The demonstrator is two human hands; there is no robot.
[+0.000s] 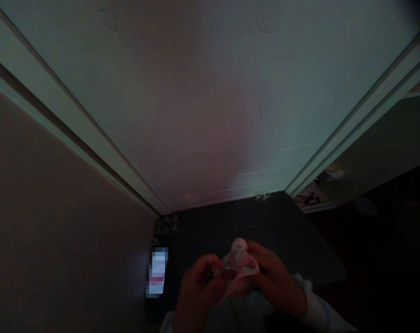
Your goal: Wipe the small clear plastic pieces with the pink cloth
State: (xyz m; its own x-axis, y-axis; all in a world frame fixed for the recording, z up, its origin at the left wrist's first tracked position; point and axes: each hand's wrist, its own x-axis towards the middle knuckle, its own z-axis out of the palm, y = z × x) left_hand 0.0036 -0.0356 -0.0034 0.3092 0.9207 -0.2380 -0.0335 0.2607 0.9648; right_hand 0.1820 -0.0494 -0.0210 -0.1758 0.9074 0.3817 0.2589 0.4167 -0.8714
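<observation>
In dim light, both hands meet low in the head view, above a dark tabletop [300, 240]. My left hand [198, 287] has its fingers closed around a small clear glass [227, 272]. A pale pink cloth [247, 264] is bunched against the glass and partly covers it. My right hand [274, 276] grips the cloth from the other side, with fingers curled behind it. The glass's exact shape is hard to make out. Several small clear glasses [166, 223] stand grouped at the table's far left corner. More clear glassware [262, 195] sits by the back edge.
A phone with a lit, blurred screen [157, 272] lies at the left. A pale panel with embossed hearts [210, 115] rises behind the table, and a plain wall [64, 199] borders the left side. Shelves with assorted items [312, 192] show at the right.
</observation>
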